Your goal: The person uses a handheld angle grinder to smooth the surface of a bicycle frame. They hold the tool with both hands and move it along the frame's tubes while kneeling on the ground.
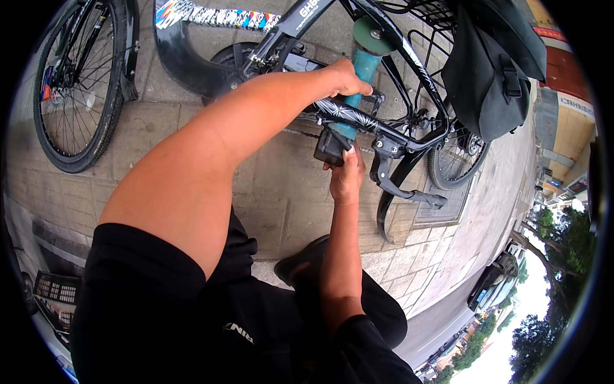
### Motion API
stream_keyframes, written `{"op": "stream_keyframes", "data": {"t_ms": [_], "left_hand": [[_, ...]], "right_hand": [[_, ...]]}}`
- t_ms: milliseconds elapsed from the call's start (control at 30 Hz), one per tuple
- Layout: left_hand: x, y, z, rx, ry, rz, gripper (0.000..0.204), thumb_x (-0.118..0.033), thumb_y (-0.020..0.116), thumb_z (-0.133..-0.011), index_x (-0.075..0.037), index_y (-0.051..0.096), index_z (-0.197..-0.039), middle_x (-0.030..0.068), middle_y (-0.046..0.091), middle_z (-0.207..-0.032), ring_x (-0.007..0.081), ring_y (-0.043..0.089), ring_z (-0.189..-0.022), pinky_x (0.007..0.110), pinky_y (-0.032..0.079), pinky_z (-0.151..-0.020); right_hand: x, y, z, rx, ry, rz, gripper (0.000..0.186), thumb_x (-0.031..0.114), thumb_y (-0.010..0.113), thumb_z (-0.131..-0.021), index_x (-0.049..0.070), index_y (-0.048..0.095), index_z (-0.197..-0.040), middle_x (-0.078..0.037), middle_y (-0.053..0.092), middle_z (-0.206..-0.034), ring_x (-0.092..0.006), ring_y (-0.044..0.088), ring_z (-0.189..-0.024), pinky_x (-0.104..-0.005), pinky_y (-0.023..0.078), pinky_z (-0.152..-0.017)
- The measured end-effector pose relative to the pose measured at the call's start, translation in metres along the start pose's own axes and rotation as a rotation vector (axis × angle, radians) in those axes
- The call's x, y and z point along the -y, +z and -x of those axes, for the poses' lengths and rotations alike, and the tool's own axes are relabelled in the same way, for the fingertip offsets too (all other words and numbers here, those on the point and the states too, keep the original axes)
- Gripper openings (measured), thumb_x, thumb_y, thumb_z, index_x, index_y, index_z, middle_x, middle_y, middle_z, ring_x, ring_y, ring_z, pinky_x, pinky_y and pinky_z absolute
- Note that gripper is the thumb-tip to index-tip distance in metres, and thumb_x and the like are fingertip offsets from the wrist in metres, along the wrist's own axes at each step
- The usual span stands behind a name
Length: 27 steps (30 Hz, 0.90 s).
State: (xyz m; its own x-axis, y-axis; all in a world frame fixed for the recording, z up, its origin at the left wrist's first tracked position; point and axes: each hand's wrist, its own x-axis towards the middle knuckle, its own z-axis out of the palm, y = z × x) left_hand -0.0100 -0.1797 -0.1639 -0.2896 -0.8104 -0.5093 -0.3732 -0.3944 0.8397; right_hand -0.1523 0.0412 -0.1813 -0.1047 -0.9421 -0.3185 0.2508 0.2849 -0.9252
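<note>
A black bicycle frame with white patterns [348, 113] lies across the upper middle. A teal cylinder [364, 63], topped by a green disc [373, 36], extends behind the frame's patterned tube. My left hand [345, 80] reaches from the left, curled on the cylinder, one finger toward a crank arm. Below the tube, my right hand [346, 169] grips a black boxy part [329, 146] at the cylinder's lower end, thumb on top. A kickstand-like black arm [384, 169] hangs just right of it. The fingertips of both hands are partly hidden.
A second bicycle's wheel [109, 125] stands upper left on the paving [268, 198]. A black pannier bag [480, 96] hangs over the rear wheel [440, 176]. A crate [57, 288] sits lower left. A metal cover [451, 208] lies at right; a road with parked cars [499, 278] runs beyond.
</note>
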Motion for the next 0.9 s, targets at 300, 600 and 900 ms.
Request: {"op": "stream_keyframes", "data": {"t_ms": [300,600,900], "left_hand": [[0.000,0.000,-0.002,0.007,-0.001,-0.010,0.065,-0.048,0.095,-0.077,0.007,0.076,-0.108,0.0169,0.074,-0.094,0.0229,0.066,-0.067,0.039,0.050,-0.055],[-0.004,-0.003,0.004,-0.018,0.005,-0.043,0.060,-0.048,0.092,-0.080,0.004,0.077,-0.106,0.0177,0.074,-0.094,0.0262,0.069,-0.071,0.041,0.054,-0.061],[-0.009,-0.003,0.011,-0.012,-0.022,-0.064,0.058,-0.048,0.091,-0.081,0.003,0.078,-0.105,0.0177,0.074,-0.092,0.0275,0.068,-0.071,0.042,0.054,-0.062]], "right_hand": [[0.003,0.006,0.002,-0.033,-0.004,0.051,0.078,0.032,0.064,-0.102,-0.008,0.038,-0.164,-0.007,0.069,-0.118,-0.0137,0.066,-0.088,-0.0310,0.053,-0.066],[-0.002,-0.003,-0.005,0.032,0.012,-0.008,0.084,0.049,0.068,-0.098,-0.006,0.045,-0.157,-0.009,0.070,-0.117,-0.0169,0.066,-0.090,-0.0335,0.054,-0.067],[0.000,-0.004,-0.007,0.052,0.012,-0.011,0.084,0.054,0.068,-0.097,-0.004,0.048,-0.155,-0.009,0.070,-0.118,-0.0172,0.066,-0.090,-0.0333,0.053,-0.067]]}}
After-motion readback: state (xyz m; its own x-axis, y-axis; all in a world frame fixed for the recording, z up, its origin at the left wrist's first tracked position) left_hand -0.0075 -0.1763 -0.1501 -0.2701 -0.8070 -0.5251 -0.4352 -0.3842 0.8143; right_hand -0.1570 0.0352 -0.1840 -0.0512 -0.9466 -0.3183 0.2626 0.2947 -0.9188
